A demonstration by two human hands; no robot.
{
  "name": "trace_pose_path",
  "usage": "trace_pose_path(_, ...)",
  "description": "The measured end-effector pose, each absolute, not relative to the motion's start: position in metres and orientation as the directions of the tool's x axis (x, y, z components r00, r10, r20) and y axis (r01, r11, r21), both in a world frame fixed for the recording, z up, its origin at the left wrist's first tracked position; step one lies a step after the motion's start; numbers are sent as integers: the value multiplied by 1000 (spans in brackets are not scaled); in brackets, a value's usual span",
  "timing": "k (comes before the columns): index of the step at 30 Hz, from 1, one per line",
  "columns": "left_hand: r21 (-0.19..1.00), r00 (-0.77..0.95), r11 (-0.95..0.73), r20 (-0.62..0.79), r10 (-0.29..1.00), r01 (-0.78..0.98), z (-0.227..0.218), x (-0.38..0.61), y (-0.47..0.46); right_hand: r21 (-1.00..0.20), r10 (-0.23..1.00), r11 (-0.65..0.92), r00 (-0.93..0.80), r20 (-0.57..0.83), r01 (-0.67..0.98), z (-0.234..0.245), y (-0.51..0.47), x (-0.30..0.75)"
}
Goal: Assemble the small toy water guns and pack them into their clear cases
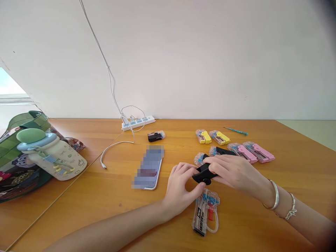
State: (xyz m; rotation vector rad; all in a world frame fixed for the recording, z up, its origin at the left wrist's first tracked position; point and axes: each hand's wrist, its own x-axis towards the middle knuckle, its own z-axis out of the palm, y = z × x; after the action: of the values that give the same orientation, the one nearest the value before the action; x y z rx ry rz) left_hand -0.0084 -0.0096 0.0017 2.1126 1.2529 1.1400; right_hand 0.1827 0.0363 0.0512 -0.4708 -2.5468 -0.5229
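Both hands meet over the wooden table. My left hand and my right hand together grip a black plastic toy pistol part, and their fingers hide much of it. Just below them lies a clear plastic toy pistol with a red piece inside, not touching my hands. Beyond my right hand are several yellow-and-clear toy pistols, pink-and-clear toy pistols, and a black one. My right wrist wears silver bangles.
A blurred phone lies left of my hands. A black-and-clear toy pistol, a power strip, a white cable and a teal screwdriver lie farther back. A water bottle rests on a patterned bag at left.
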Motion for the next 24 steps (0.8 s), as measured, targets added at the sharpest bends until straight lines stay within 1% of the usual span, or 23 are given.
trace_pose_path(3, 695, 292, -471, 370, 882, 543, 0, -8, -6, 342, 201, 833, -813, 546, 436, 50, 35, 181)
trace_pose_path(6, 713, 299, -444, 330, 895, 543, -1, -8, -5, 366, 220, 789, -783, 582, 493, 45, 34, 179)
trace_pose_path(14, 817, 268, -382, 288, 919, 433, -2, -10, -1, 326, 361, 716, -727, 584, 617, 38, 24, 172)
trace_pose_path(19, 848, 236, -338, 259, 936, 408, -3, -10, 2, 279, 493, 645, -667, 560, 711, 42, 14, 166)
trace_pose_path(21, 854, 257, -348, 262, 930, 387, -3, -10, 2, 270, 511, 639, -661, 550, 720, 40, 10, 163)
trace_pose_path(24, 853, 288, -371, 275, 917, 366, -3, -10, 2, 303, 510, 621, -666, 544, 723, 37, 6, 160)
